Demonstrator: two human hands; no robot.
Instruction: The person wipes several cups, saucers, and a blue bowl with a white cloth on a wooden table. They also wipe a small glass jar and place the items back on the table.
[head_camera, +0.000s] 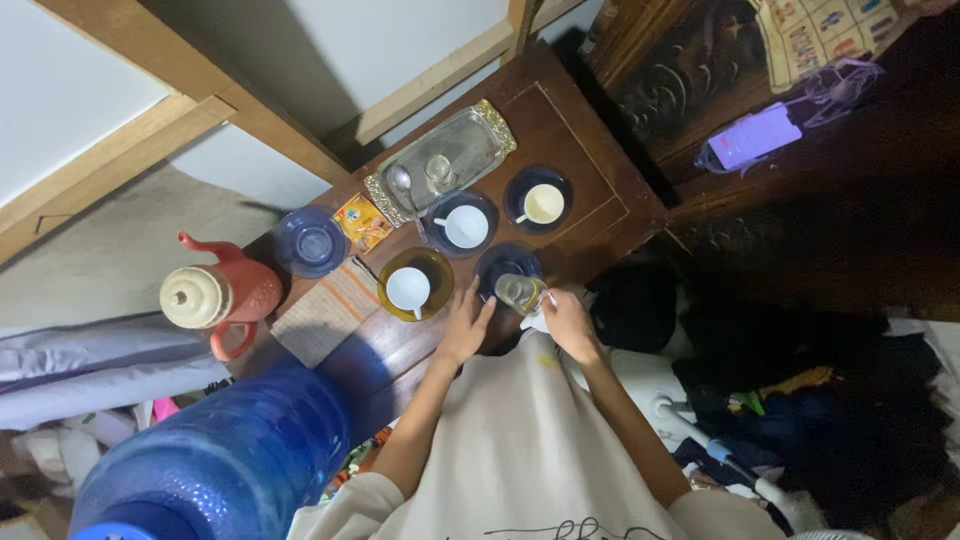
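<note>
Dark wooden table (590, 190) crowded with cups: right hand (568, 318) grips a tilted clear glass (519, 292) over a blue saucer (500, 262), left hand (465, 328) rests flat, fingers open, empty; crowding risks a spill.

on the dark wooden table (590, 190) there are 3 white cups: 1 cup (408, 288) on an amber saucer (437, 265), 1 cup (466, 226) on a dark blue saucer (487, 205), and 1 cup (544, 203) on another dark blue saucer (520, 185). 1 clear glass (518, 292) sits over a 3rd dark blue saucer (500, 262). that makes 4 saucers under vessels, plus 1 blue glass dish (310, 241) standing alone. there is 1 silver tray (440, 160), 1 orange packet (361, 221), 1 red jug with a cream lid (215, 294), 1 big blue water bottle (215, 460) and 1 lit phone (755, 137).
</note>
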